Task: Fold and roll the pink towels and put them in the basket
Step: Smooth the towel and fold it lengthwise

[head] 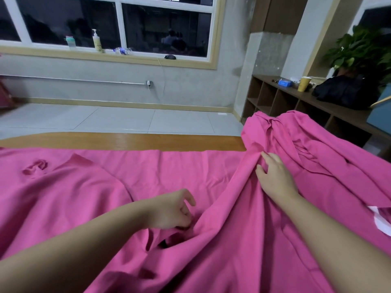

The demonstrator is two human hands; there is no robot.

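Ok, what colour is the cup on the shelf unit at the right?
Yellow. The cup stands on top of the shelf unit, seen in the head view.

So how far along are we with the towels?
Early. Nothing is folded or rolled: pink cloth lies spread and rumpled over the table. In hand: the left hand pinches a fold, the right hand grips a bunched ridge. No basket in view. Folding, rolling and basketing remain.
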